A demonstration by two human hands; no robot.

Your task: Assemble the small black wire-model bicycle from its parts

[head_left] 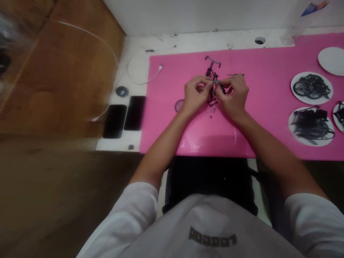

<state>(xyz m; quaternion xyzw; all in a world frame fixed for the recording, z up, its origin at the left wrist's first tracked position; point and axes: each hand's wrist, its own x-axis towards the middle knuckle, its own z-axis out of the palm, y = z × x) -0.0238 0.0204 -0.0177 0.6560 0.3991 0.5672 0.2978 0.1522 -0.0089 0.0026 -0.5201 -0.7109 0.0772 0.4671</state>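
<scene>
L hand [197, 92] & R hand [234, 95] nr. tog., both in tight pinch on sm. grey pc. [216, 81] at mini bike [212, 63]

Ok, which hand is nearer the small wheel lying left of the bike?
Left. The left hand is just right of the wheel, its wrist partly hiding it; the right hand is farther off, at the right side of the bike.

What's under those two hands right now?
Part of a small dark bicycle shows between the left hand and right hand, above the pink mat. Whatever both hands cover cannot be seen.
</scene>
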